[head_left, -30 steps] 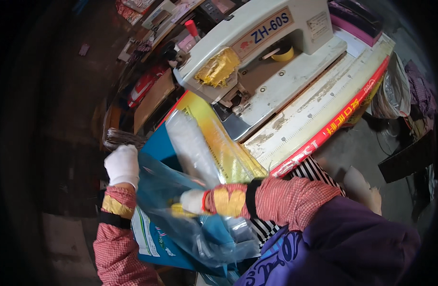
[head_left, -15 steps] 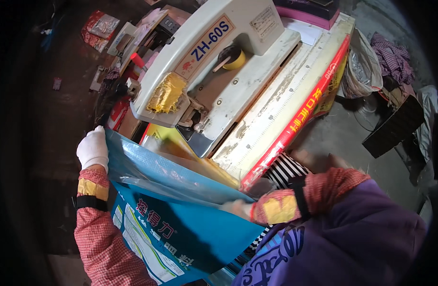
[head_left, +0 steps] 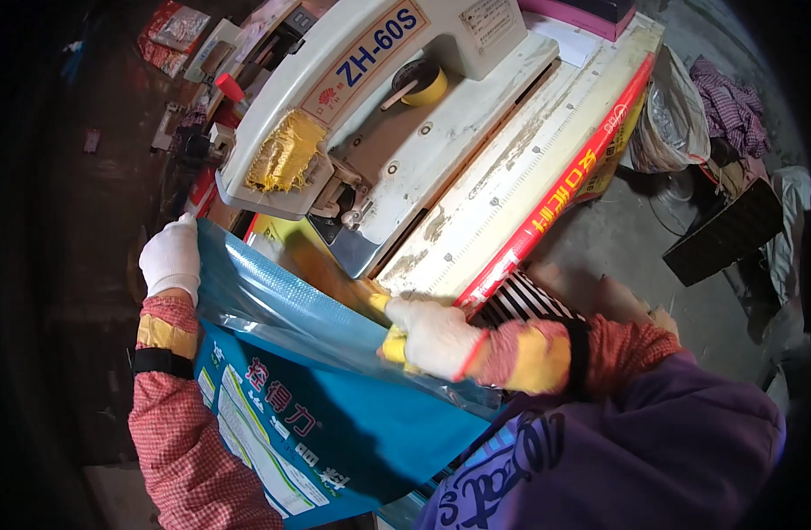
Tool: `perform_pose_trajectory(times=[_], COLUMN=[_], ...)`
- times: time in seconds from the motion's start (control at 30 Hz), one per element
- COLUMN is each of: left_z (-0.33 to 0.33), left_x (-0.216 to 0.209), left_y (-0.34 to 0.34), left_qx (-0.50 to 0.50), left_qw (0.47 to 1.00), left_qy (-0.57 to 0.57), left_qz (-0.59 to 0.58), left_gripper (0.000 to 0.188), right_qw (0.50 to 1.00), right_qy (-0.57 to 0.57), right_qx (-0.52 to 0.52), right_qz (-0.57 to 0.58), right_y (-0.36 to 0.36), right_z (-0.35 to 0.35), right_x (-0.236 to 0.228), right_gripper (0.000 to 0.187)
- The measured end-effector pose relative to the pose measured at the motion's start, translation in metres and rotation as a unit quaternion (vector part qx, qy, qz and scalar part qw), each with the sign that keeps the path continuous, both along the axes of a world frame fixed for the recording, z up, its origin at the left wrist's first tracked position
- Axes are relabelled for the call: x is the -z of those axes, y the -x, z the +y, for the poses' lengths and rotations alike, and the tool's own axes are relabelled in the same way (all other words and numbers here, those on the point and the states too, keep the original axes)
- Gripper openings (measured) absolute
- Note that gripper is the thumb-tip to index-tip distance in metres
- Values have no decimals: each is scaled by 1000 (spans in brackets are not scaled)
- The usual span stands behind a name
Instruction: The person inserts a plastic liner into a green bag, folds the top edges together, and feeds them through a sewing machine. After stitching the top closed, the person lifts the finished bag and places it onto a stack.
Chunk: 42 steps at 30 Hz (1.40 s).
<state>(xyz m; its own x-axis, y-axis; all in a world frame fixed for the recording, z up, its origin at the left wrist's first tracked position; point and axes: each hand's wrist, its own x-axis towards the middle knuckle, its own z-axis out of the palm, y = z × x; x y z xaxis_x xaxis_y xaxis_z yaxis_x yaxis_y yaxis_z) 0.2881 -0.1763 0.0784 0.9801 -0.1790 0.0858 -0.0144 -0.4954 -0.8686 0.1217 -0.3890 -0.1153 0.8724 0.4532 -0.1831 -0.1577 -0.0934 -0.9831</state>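
Note:
A blue woven bag (head_left: 361,433) with a clear plastic liner (head_left: 317,340) hangs before me, its mouth spread wide along the top. My left hand (head_left: 170,258), in a white knit glove, is closed on the far left corner of that mouth. Across the right part of the mouth reaches my right hand (head_left: 436,336), gloved in white with yellow fingertips. Its fingers and thumb point left and stand apart, over the liner and the bag's back rim. Just beyond the bag is a grey sewing machine (head_left: 335,88), with yellow woven cloth (head_left: 286,152) on its head.
A worn white worktable (head_left: 502,190) with a red-and-yellow plastic edge runs diagonally away to the right. A yellow-and-black round container (head_left: 423,84) sits under the machine's arm. Farther right lie a white sack (head_left: 670,119), checked cloth (head_left: 728,102) and dark cardboard (head_left: 723,234).
My right hand has come up and left from the bag's right rim, its fingers now spread over the mouth. The left hand keeps its corner. The machine appears shifted slightly left and up in view.

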Motion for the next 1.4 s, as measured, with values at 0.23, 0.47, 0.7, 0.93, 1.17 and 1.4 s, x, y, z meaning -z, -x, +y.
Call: perform_pose_trajectory(times=[0.23, 0.47, 0.7, 0.93, 1.17, 1.4], left_z=[-10, 71, 7, 45, 52, 34], left_x=[-21, 45, 211, 215, 219, 185], left_y=[-3, -66, -23, -46, -59, -39], left_qx=[-159, -112, 97, 357, 360, 261], left_qw=[971, 942, 969, 832, 792, 796], left_qy=[178, 289, 227, 425, 490, 521], left_qz=[15, -126, -22, 14, 53, 162], left_gripper=[30, 25, 21, 31, 32, 19], right_qw=[972, 986, 985, 983, 993, 875], right_qy=[131, 21, 106, -82, 43, 243], right_qx=[-141, -18, 39, 161, 67, -11], right_qz=[-135, -167, -133, 23, 87, 419], right_y=[-18, 8, 41, 42, 38, 3], right_z=[7, 59, -41, -71, -80, -63], right_x=[-10, -22, 34, 73, 23, -29], right_gripper=[27, 24, 18, 19, 32, 39])
